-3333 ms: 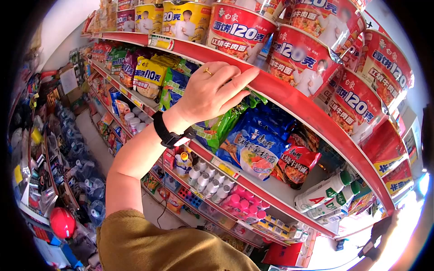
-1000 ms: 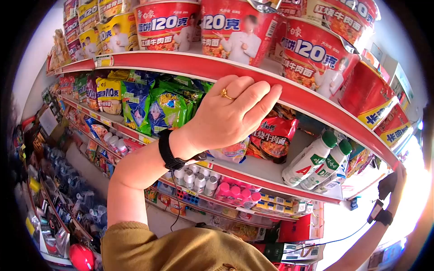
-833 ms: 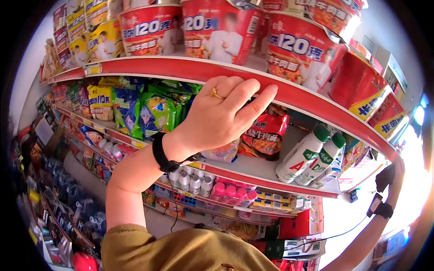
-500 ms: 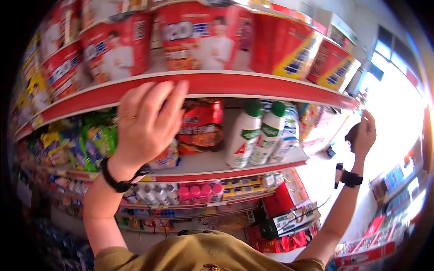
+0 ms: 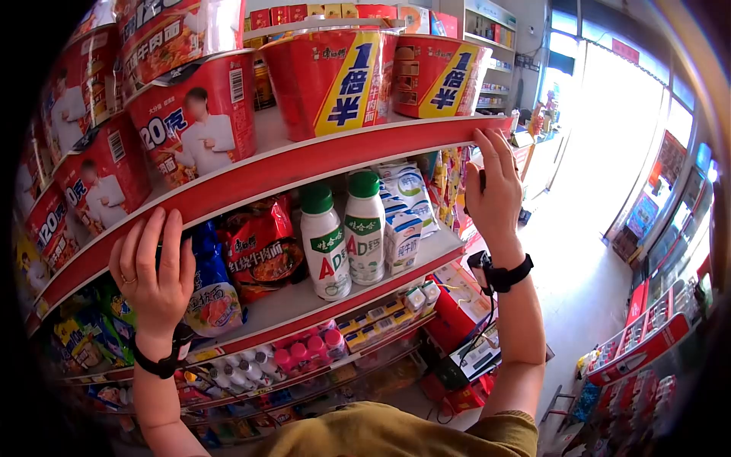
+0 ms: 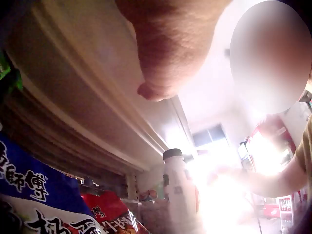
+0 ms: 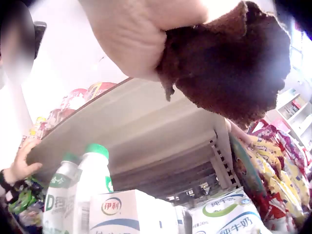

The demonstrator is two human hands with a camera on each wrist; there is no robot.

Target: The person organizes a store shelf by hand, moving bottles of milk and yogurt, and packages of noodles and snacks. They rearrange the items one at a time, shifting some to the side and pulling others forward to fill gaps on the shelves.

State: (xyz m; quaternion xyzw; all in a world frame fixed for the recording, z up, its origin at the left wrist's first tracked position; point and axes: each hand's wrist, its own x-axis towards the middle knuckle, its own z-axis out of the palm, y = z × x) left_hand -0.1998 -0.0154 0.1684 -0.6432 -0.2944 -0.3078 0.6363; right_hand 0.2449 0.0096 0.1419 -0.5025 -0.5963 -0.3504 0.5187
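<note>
right hand (image 7: 141,39) holding a dark brown cloth (image 7: 229,68), pale underside of a shelf (image 7: 131,117), two white bottles (image 7: 95,180) with green caps below it, white cartons (image 7: 117,209) just beside them, white pouches (image 7: 224,214), left hand (image 7: 23,163) near the shelf's far left, colourful packets (image 7: 278,165) at right

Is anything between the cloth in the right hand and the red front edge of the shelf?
Nothing visible is. The right hand holds the dark cloth near the red shelf edge; the noodle cups stand above that edge and the green-capped bottles below, neither in between.
</note>
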